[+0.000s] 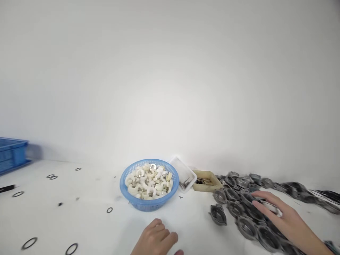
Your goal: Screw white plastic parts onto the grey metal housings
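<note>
Right hand (278,212) lies flat, fingers spread wide, on the pile of grey cast-metal round housings (247,212), far right of the white tabletop (79,212), w/in easy reach. Left hand (156,241) rests near edge, loosely curled, holding nothing. Blue mesh basket (148,203) of white plastic rings sits centre; thin black O-rings (29,243) scattered left.

At my twelve o'clock a blue basket (149,204) of white rings (148,180) stands on the surface (87,219). Just beside it at two o'clock lie a white tray (183,170) and a tan tray (209,179). A blue crate (12,154) sits at ten; black O-rings (29,243) are scattered at nine.
</note>
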Tool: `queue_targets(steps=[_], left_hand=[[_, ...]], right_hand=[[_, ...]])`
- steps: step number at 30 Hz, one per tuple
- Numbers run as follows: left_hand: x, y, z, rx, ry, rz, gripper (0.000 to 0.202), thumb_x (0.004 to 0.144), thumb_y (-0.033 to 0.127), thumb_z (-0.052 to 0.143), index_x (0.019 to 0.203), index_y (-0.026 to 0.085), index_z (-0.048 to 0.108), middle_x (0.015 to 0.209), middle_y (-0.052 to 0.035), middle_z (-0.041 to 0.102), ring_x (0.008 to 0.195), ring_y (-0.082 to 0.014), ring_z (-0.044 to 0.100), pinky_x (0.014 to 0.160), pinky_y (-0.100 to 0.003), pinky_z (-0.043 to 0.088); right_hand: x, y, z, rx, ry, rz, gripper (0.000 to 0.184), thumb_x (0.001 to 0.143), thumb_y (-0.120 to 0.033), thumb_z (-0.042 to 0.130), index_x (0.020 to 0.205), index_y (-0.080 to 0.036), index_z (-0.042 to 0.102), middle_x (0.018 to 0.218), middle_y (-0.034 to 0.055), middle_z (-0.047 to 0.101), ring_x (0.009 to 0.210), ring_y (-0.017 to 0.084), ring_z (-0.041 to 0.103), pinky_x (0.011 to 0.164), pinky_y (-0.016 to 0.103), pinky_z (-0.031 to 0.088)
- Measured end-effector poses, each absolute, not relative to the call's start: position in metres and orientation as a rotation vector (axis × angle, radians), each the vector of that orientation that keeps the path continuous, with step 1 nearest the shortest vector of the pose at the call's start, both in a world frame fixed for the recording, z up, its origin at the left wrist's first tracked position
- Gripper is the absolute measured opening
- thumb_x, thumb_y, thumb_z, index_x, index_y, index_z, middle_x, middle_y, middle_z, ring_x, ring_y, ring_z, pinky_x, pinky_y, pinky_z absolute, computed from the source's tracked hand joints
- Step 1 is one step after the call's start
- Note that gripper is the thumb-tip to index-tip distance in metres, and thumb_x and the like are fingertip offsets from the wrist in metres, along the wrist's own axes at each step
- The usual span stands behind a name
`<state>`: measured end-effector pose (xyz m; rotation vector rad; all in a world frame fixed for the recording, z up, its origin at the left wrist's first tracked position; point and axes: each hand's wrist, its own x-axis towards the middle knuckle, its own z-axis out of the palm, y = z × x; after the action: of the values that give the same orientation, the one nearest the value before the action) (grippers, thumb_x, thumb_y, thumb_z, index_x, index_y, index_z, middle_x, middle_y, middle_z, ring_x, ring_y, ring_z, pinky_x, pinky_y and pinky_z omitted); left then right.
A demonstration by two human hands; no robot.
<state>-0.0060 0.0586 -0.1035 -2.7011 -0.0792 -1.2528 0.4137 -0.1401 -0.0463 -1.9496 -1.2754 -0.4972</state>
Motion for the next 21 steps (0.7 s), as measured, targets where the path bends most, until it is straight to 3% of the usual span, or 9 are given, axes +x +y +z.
queue_targets(steps=[2,4,7,10,15,21], left_hand=[[-0.006,0.063,-0.107,-2.726,-0.121,-1.250,0.043,0.112,0.036,0.031,0.079,0.021,0.054,0.053,0.0046,0.056,0.044,-0.0123,0.055,0.059,-0.029,0.046],[-0.006,0.068,-0.112,-2.729,-0.145,-1.256,0.043,0.112,0.037,0.032,0.079,0.021,0.054,0.052,0.0045,0.056,0.043,-0.0120,0.055,0.060,-0.028,0.045],[-0.007,0.074,-0.120,-2.715,-0.148,-1.252,0.048,0.114,0.041,0.028,0.079,0.021,0.054,0.049,0.0046,0.054,0.041,-0.0116,0.052,0.057,-0.028,0.043],[-0.007,0.076,-0.128,-2.746,-0.165,-1.196,0.054,0.114,0.045,0.022,0.080,0.021,0.055,0.048,0.0044,0.052,0.039,-0.0115,0.049,0.055,-0.027,0.040],[-0.006,0.073,-0.133,-2.766,-0.140,-1.127,0.068,0.113,0.051,0.007,0.077,0.022,0.057,0.046,0.0033,0.048,0.038,-0.0122,0.043,0.052,-0.027,0.037],[-0.003,0.072,-0.140,-2.761,-0.183,-1.132,0.068,0.114,0.052,0.012,0.074,0.022,0.057,0.044,0.0032,0.047,0.037,-0.0123,0.044,0.047,-0.028,0.032]], right_hand=[[0.381,-0.108,-0.053,-1.875,-1.419,-0.273,0.037,0.092,-0.064,0.064,0.111,-0.036,0.077,0.128,0.0103,0.073,0.112,0.031,0.072,0.075,0.034,0.061],[0.349,-0.079,-0.068,-1.747,-1.550,-0.253,0.031,0.095,-0.058,0.063,0.107,-0.034,0.077,0.120,0.0083,0.075,0.110,0.030,0.072,0.085,0.036,0.061],[0.315,-0.051,-0.100,-1.616,-1.783,-0.476,0.019,0.094,-0.046,0.066,0.099,-0.034,0.079,0.103,0.0052,0.079,0.100,0.031,0.074,0.087,0.042,0.058],[0.304,-0.046,-0.126,-1.607,-1.913,-0.516,0.013,0.092,-0.040,0.068,0.098,-0.036,0.079,0.098,0.0023,0.079,0.095,0.029,0.074,0.082,0.039,0.057],[0.304,-0.045,-0.127,-1.674,-1.897,-0.277,0.019,0.098,-0.038,0.059,0.104,-0.032,0.076,0.104,0.0048,0.077,0.098,0.027,0.073,0.088,0.036,0.058],[0.279,0.011,-0.101,-1.805,-2.113,0.017,0.036,0.091,-0.014,0.050,0.115,-0.025,0.073,0.116,0.0080,0.072,0.110,0.029,0.067,0.091,0.041,0.056]])
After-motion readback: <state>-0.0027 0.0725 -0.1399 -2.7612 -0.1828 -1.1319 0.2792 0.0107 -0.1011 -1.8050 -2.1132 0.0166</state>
